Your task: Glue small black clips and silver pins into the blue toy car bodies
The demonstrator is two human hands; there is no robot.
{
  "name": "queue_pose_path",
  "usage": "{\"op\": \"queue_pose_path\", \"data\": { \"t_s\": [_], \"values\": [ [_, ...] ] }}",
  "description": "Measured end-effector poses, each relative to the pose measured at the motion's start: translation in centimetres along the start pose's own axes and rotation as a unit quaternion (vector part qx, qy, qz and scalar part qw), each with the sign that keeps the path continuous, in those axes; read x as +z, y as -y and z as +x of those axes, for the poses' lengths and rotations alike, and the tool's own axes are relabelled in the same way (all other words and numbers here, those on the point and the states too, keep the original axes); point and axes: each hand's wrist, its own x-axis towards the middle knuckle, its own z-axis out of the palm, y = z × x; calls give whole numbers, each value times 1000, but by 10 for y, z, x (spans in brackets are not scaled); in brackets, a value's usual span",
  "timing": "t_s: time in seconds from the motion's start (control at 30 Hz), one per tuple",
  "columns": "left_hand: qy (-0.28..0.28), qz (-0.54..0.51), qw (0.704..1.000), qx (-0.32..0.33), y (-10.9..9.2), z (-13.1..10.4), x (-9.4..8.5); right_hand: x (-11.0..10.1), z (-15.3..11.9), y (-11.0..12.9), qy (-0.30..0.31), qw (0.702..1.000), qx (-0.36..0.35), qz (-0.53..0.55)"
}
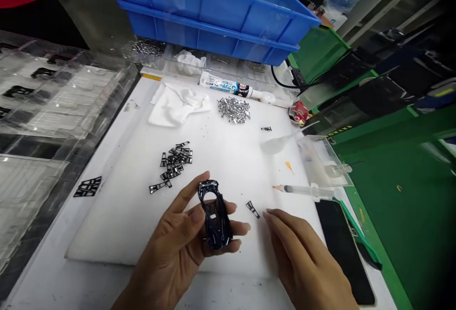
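Observation:
My left hand [192, 234] holds a dark blue, glossy toy car body [218, 222] with a round opening near its far end. The thumb lies on its left edge and the fingers are behind and on its right side. My right hand [306, 258] is low over the white foam sheet [235, 167], fingers pressed together, fingertips beside a small black frame part [252, 209]. They look slightly apart from it, and nothing shows between them. Left of centre is a pile of similar black parts [176, 160]. Farther back sits a heap of small silvery pieces [234, 109].
Blue bins [213, 11] stand at the back, near a glue tube [224, 85] and white cloth [178, 105]. On the right are a syringe [302, 190], a clear box [320, 158], a phone [344, 248] and green-handled pliers [363, 241]. Clear trays [32, 158] line the left.

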Motion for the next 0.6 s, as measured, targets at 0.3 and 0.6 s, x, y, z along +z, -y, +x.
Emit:
{"op": "queue_pose_path", "data": {
  "t_s": [0.3, 0.6],
  "values": [
    [-37, 45, 998, -22, 2, -1, 6, 11, 24, 30, -101, 984, 125, 74],
    [-58, 62, 996, -13, 5, 1, 9, -17, 19, 50, -137, 944, 208, 215]
  ]
}}
